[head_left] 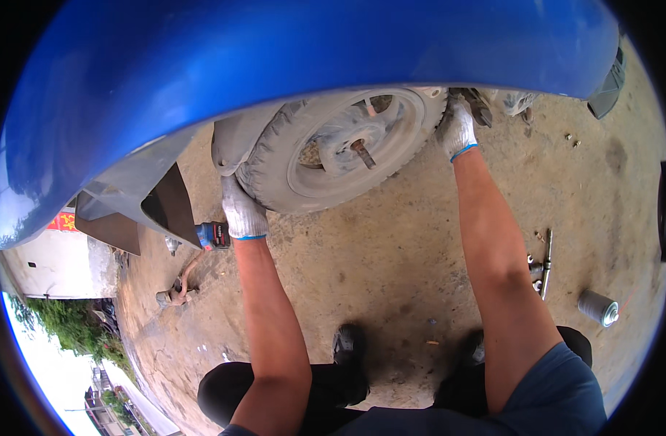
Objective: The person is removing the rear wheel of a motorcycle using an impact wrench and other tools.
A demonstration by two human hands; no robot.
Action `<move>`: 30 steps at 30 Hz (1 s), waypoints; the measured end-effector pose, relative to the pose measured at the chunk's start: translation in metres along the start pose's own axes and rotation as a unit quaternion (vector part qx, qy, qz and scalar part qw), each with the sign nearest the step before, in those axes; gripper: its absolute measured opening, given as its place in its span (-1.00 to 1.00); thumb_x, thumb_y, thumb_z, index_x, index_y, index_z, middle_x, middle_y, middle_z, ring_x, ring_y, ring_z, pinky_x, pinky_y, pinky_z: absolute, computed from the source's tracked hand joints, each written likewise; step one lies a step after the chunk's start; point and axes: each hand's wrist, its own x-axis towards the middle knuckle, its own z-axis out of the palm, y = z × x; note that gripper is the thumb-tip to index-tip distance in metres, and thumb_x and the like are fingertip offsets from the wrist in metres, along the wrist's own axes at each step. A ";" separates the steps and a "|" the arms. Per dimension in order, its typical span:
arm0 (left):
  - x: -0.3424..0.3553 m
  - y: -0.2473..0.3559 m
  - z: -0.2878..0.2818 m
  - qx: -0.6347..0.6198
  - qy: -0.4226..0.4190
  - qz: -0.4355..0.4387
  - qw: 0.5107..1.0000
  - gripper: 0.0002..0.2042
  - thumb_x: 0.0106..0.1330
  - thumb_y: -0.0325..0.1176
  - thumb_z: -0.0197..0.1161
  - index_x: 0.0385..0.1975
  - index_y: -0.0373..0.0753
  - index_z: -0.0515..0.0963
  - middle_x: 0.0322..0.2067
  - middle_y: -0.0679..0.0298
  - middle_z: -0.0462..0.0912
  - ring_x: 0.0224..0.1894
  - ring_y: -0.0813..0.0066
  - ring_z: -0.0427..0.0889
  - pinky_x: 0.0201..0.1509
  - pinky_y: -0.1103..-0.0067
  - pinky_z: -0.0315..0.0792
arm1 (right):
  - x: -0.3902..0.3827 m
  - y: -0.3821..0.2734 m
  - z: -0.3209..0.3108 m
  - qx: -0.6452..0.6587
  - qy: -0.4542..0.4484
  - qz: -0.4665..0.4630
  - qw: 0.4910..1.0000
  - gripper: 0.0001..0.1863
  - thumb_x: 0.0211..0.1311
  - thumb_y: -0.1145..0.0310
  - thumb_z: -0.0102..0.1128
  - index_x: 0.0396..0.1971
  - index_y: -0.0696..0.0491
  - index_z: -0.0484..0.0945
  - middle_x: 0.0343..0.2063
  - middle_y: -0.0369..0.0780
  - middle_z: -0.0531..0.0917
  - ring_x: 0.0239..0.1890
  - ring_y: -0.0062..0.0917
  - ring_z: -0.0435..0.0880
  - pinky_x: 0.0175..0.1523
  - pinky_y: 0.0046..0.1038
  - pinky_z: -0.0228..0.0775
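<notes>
Under a blue painted body panel (pixel 297 40), a dusty wheel (pixel 326 182) with a grey rim has a threaded axle sticking out of its hub. My left hand (pixel 241 211), in a white glove with blue cuff, grips the tyre's lower left, beside a grey inner guard (pixel 238 131); its fingertips are hidden. My right hand (pixel 458 131), gloved alike, is closed round the tyre's right edge, close to a dark metal part (pixel 479 109); some fingers are out of sight.
A blue-and-black power tool (pixel 214 235) and a jack-like tool (pixel 175 296) lie left; wrenches (pixel 547 265), nuts (pixel 574 142) and a spray can (pixel 597 307) right. Dark flaps (pixel 169 200) hang from the body. My knees and shoes are below, on stained concrete (pixel 369 269).
</notes>
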 end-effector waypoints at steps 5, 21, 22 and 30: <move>0.007 0.010 0.000 -0.004 -0.002 -0.016 1.000 -0.47 0.60 0.00 -0.07 0.39 -0.23 0.35 0.36 0.21 0.45 0.37 0.24 0.42 0.47 0.36 0.27 | 0.003 0.004 -0.002 0.017 -0.039 -0.039 0.998 -0.58 0.52 0.26 -0.13 0.27 0.03 0.44 0.25 -0.20 0.55 0.29 -0.35 0.49 0.42 -0.28 0.28; 0.002 -0.005 -0.015 0.005 -0.018 0.023 1.000 -0.44 0.61 0.02 -0.12 0.43 -0.22 0.28 0.39 0.23 0.41 0.39 0.24 0.39 0.48 0.33 0.25 | -0.030 0.010 -0.008 -0.400 0.016 -0.154 0.903 -0.27 0.31 0.17 0.32 0.38 0.18 0.31 0.29 -0.08 0.51 0.31 -0.28 0.48 0.41 -0.34 0.25; 0.000 -0.002 -0.015 0.002 -0.010 0.028 1.000 -0.44 0.61 0.02 -0.12 0.43 -0.22 0.28 0.39 0.23 0.41 0.39 0.24 0.39 0.48 0.33 0.25 | -0.052 0.009 0.014 -0.403 0.007 -0.151 0.903 -0.27 0.31 0.17 0.32 0.38 0.18 0.31 0.29 -0.08 0.51 0.31 -0.28 0.48 0.41 -0.34 0.25; -0.006 -0.047 -0.039 -0.194 0.005 -0.020 0.981 -0.38 0.62 0.12 -0.30 0.45 -0.21 0.25 0.42 0.17 0.36 0.44 0.14 0.32 0.52 0.23 0.18 | -0.130 -0.004 0.110 -0.547 0.131 -0.367 0.741 -0.23 0.13 0.23 0.51 0.30 0.21 0.40 0.18 0.01 0.58 0.23 -0.24 0.58 0.32 -0.28 0.41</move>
